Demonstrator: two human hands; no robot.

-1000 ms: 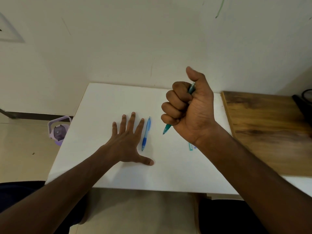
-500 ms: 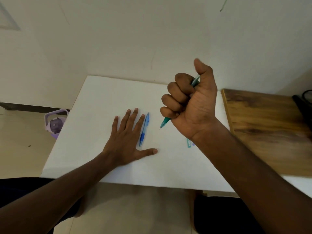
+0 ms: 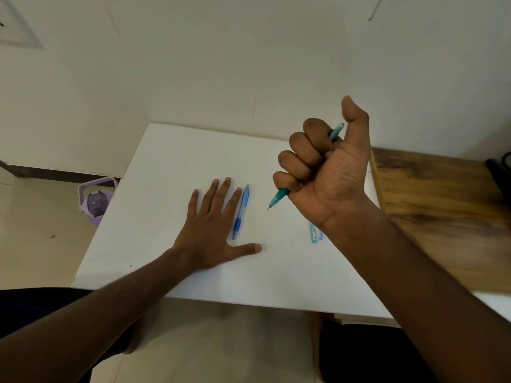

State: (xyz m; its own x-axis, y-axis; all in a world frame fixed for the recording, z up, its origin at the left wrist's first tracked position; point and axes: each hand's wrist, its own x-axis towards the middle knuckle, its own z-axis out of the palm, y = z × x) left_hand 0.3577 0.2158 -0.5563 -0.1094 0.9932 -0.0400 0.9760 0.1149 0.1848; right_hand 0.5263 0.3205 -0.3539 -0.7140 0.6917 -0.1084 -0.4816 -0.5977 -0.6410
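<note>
My right hand (image 3: 326, 172) is raised above the white table (image 3: 166, 161), fist closed round a teal pen (image 3: 279, 196) with the tip pointing down-left and the thumb sticking up. The pen's upper end shows beside the thumb. My left hand (image 3: 210, 230) lies flat on the table, fingers spread and straight. A blue pen (image 3: 241, 211) lies on the table right beside the left index finger; whether they touch I cannot tell. A small teal pen cap (image 3: 313, 233) lies on the table, partly hidden by my right wrist.
A wooden board (image 3: 442, 211) adjoins the white table on the right, with a dark object (image 3: 499, 172) at its far edge. A lilac container (image 3: 95, 200) stands on the floor left of the table. A wall rises right behind the table.
My left hand slid a little to the right, ending closer to the blue pen. My right hand rose slightly with the teal pen still in its fist.
</note>
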